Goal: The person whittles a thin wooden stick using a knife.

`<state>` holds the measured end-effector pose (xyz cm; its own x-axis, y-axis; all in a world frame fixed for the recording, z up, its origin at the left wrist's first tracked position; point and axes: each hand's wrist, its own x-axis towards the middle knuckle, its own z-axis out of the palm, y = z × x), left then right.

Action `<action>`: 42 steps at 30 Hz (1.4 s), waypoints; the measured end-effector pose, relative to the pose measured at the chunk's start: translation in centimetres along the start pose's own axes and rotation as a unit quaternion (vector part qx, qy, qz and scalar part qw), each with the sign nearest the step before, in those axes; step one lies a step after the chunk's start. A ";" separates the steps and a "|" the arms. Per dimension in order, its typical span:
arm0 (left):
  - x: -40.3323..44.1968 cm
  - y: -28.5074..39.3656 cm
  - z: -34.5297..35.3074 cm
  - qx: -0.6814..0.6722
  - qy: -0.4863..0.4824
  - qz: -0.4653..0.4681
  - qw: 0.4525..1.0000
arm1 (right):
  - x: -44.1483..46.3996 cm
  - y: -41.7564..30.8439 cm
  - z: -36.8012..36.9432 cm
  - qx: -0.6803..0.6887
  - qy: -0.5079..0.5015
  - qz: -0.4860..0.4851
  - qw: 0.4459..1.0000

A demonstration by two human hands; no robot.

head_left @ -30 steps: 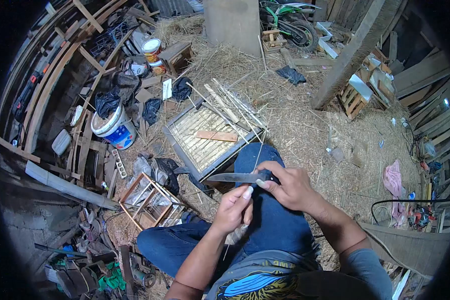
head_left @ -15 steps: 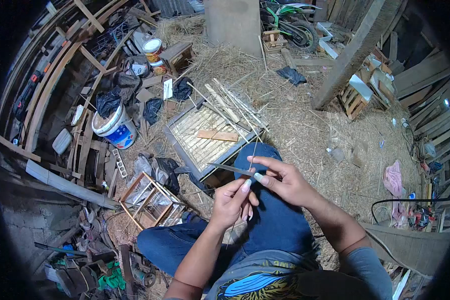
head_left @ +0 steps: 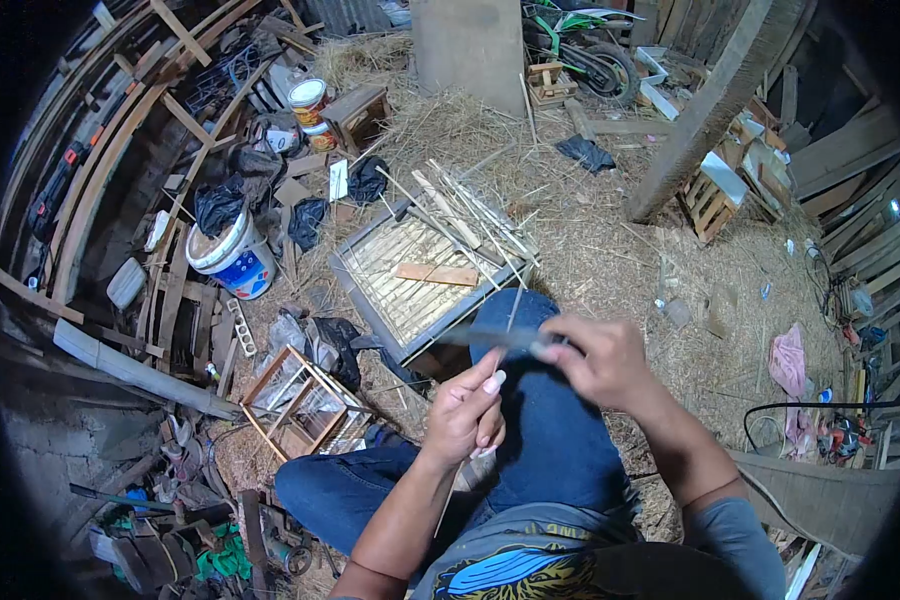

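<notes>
My right hand [head_left: 607, 365] is closed round a knife, its handle hidden in my fingers. The knife's blade [head_left: 482, 337] points left and is smeared by motion, lying across a thin bamboo strip [head_left: 515, 306]. My left hand [head_left: 462, 412] pinches that strip just below the blade. One end of the strip rises past the blade above my knee, and the other runs down beside my left wrist. Whether the edge bites into the strip I cannot tell. Both hands are over my jeans-clad leg [head_left: 560, 430].
Ahead stands a low slatted box [head_left: 370, 330] bearing a flat wooden piece [head_left: 436, 273] and several loose strips [head_left: 470, 215]. A small wooden frame [head_left: 305, 400] lies left, with a white bucket [head_left: 232, 258] beyond. A wooden post [head_left: 705, 110] rises right. Straw [head_left: 610, 260] covers the ground.
My right hand has moved slightly right and up with the knife, and the blade is now blurred. My left hand has tightened its fingers and stays nearly in place on the strip.
</notes>
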<state>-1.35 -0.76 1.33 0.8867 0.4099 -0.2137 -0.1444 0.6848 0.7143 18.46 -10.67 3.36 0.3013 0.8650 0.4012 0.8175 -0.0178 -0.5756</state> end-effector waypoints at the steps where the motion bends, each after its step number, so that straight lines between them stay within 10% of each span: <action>1: -0.2 0.0 0.2 0.009 0.003 -0.007 1.000 | -0.4 -1.2 0.0 0.009 -0.032 -0.014 0.999; 31: 0.3 -0.9 -0.9 -0.155 0.021 -0.041 0.987 | -0.8 1.6 3.0 0.013 -0.052 -0.012 0.998; 34: -0.5 -0.8 -1.2 -0.170 0.026 -0.043 0.984 | 0.0 2.8 1.7 -0.053 -0.034 0.109 0.992; 42: -0.6 -1.1 -1.3 -0.253 -0.024 -0.034 0.967 | -0.8 -1.8 1.8 -0.008 -0.070 -0.028 0.997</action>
<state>-2.28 -0.96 -0.17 0.9191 0.3341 -0.2087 -0.2711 0.9208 0.2803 15.93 -10.43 2.81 0.1846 0.9263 0.3284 0.8389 0.0256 -0.5437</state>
